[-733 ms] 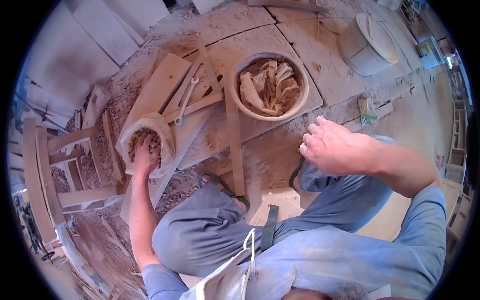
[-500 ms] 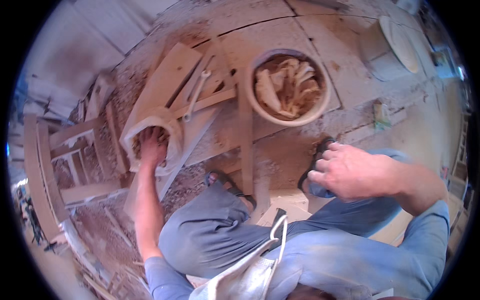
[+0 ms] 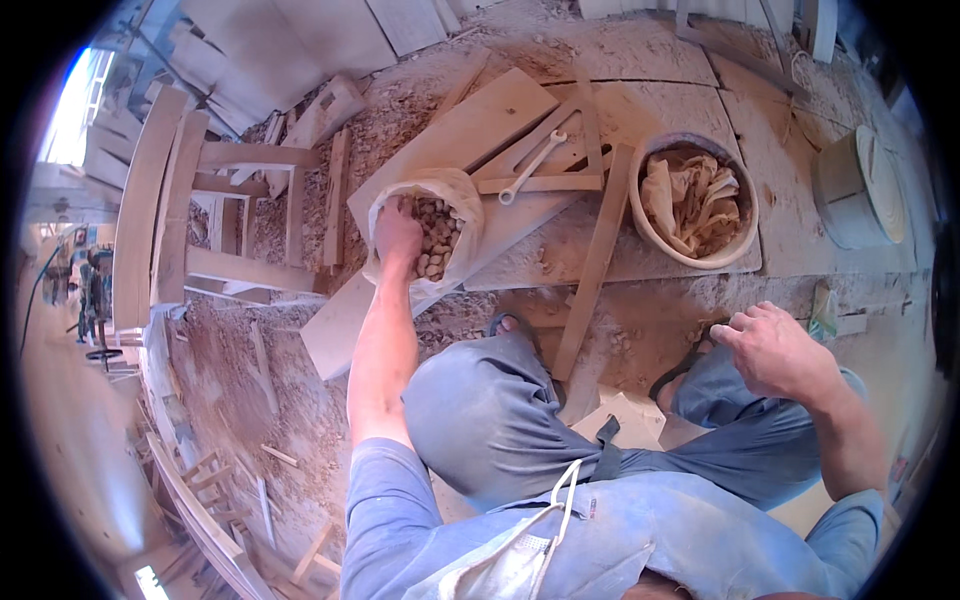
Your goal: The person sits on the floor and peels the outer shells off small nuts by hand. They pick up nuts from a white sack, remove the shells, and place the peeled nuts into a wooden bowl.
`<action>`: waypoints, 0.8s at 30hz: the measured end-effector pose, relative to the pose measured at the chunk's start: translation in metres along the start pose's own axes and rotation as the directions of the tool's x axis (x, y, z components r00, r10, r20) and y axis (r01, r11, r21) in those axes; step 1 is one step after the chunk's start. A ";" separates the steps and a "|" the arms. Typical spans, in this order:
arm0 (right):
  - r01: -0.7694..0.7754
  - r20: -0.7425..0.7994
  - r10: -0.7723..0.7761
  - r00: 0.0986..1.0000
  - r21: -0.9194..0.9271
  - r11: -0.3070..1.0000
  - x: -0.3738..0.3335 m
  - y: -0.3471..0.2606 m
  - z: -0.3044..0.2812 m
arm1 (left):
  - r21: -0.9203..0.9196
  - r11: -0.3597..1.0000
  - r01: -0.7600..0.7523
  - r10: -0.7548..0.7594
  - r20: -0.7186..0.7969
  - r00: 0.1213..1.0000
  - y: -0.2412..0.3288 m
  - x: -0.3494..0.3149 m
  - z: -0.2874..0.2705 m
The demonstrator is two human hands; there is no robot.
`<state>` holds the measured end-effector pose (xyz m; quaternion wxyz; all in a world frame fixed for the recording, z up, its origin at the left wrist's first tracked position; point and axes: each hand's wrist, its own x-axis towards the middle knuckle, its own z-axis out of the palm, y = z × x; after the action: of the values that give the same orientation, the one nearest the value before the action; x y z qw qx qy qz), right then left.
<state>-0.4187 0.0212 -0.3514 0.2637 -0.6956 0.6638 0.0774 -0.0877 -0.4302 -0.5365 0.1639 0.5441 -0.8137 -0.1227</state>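
My left hand is down inside a pale cloth or plastic bag of small tan chunks, which look like short bits of wood. Its fingers are mostly buried among the pieces or behind the rim. The bag stands with its mouth facing up on a wide board. Above my right knee, my right hand hangs with fingers curled together. Whether anything is inside that curl is hidden. A combination wrench lies on the boards right of the bag.
A round tub with crumpled brownish sheeting stands right of the wrench. A narrow plank slants toward my feet. A wooden chair frame lies at the left. A lidded bucket stands far right. Sawdust and offcuts litter the floor.
The view has swung left, so the bag, tub and boards sit farther right in it. My left hand stays in the bag, and more of the chunks show. My right hand remains curled.
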 end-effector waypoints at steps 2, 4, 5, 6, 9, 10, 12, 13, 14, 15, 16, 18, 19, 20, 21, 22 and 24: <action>-0.013 -0.001 0.013 1.000 0.012 1.000 0.000 -0.001 0.004 | -0.203 0.979 0.013 -0.018 -0.022 1.000 -0.004 0.003 -0.004; -0.028 -0.002 0.028 1.000 0.023 0.999 0.001 -0.003 0.006 | -0.444 0.881 0.166 -0.144 0.082 0.986 -0.005 0.005 -0.014; -0.030 -0.020 0.030 0.999 0.036 0.999 0.002 -0.005 0.004 | -0.557 0.768 0.316 -0.237 0.212 0.948 -0.005 0.006 -0.022; -0.030 -0.039 0.032 0.999 0.050 0.998 0.006 -0.007 0.000 | -0.635 0.621 0.459 -0.301 0.348 0.888 -0.006 0.005 -0.030; -0.003 -0.179 0.044 0.983 0.225 0.974 0.012 -0.020 -0.006 | -0.727 0.493 0.478 -0.292 0.379 0.878 0.020 -0.010 -0.077; 0.037 -0.244 0.040 0.969 0.302 0.953 0.017 -0.028 -0.009 | -0.760 0.423 0.493 -0.273 0.412 0.869 0.018 -0.012 -0.098; 0.119 -0.274 0.061 0.960 0.594 0.796 0.026 -0.045 -0.007 | -0.810 0.357 0.466 -0.192 0.424 0.885 0.042 -0.021 -0.141; 0.166 -0.289 0.071 0.955 0.716 0.678 0.033 -0.057 -0.005 | -0.836 0.320 0.445 -0.136 0.425 0.895 0.053 -0.026 -0.165; 0.194 -0.283 0.066 0.957 0.793 0.578 0.039 -0.067 -0.003 | -0.854 0.298 0.427 -0.087 0.421 0.903 0.074 -0.036 -0.182; 0.220 -0.282 0.100 0.954 0.888 0.404 0.047 -0.082 -0.002 | -0.861 0.298 0.413 -0.017 0.428 0.904 0.097 -0.042 -0.197; 0.247 -0.278 0.135 0.951 0.946 0.208 0.056 -0.098 -0.001 | -0.865 0.303 0.400 0.055 0.435 0.899 0.122 -0.051 -0.211; 0.299 -0.247 0.173 0.953 0.849 -0.435 0.070 -0.125 0.008 | -0.869 0.305 0.390 0.199 0.458 0.866 0.171 -0.075 -0.217; 0.280 -0.231 0.162 0.960 0.709 -0.647 0.079 -0.136 0.010 | -0.865 0.316 0.390 0.256 0.473 0.843 0.193 -0.092 -0.214; 0.235 -0.222 0.135 0.966 0.518 -0.822 0.090 -0.144 0.013 | -0.858 0.286 0.428 0.233 0.495 0.837 0.213 -0.113 -0.210; 0.215 -0.206 0.151 0.967 0.339 -0.916 0.098 -0.145 0.021 | -0.859 0.220 0.462 0.240 0.507 0.828 0.232 -0.133 -0.194; 0.246 -0.220 0.195 0.956 0.233 -0.941 0.105 -0.149 0.026 | -0.868 0.169 0.466 0.247 0.495 0.833 0.245 -0.152 -0.175; 0.328 -0.241 0.307 0.921 0.049 -0.943 0.116 -0.149 0.046 | -0.888 0.085 0.453 0.247 0.459 0.854 0.261 -0.192 -0.132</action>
<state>-0.2512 -0.0622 -0.4043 0.5938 0.1379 0.0673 -0.7898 -0.1879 -0.1566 -0.3423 0.2579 0.2935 -0.4802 -0.7853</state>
